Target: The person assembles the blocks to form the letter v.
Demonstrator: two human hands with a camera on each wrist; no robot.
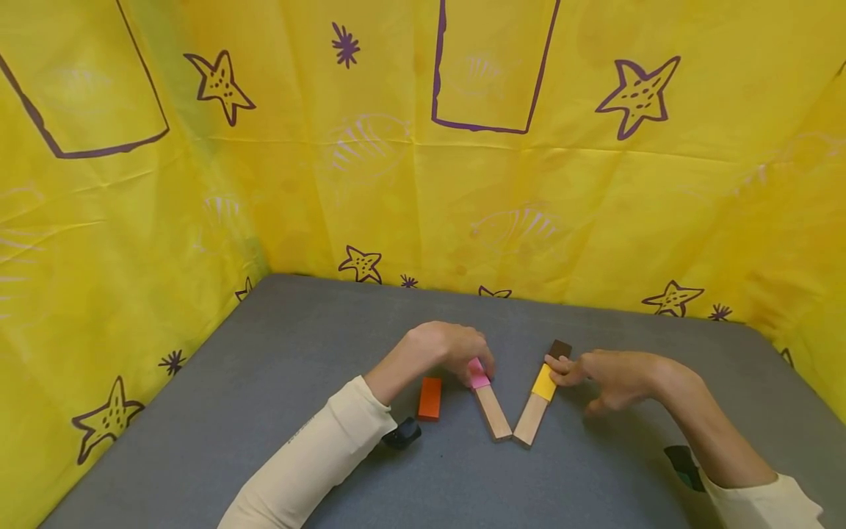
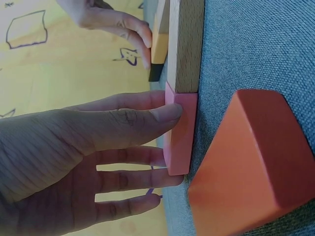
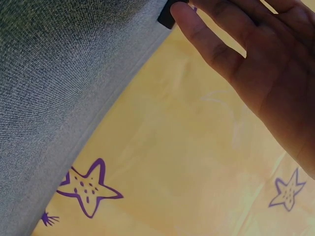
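Note:
Two rows of blocks form a V in the head view. On the left row, my left hand (image 1: 456, 347) pinches the pink block (image 1: 478, 373) at the far end of a plain wooden block (image 1: 493, 414). The left wrist view shows my thumb on the near face of the pink block (image 2: 181, 132) and fingers behind it. The right row has a wooden block (image 1: 531, 421), a yellow block (image 1: 544, 383) and a dark brown block (image 1: 560, 348). My right hand (image 1: 617, 375) touches the yellow block's side near the brown one, with its fingers extended and its thumb apart.
An orange block (image 1: 429, 399) lies left of the V. By the left sleeve is a black object (image 1: 402, 433), and a dark green one (image 1: 684, 467) sits beside the right forearm. Yellow patterned cloth (image 1: 423, 184) stands around the grey table (image 1: 264, 353).

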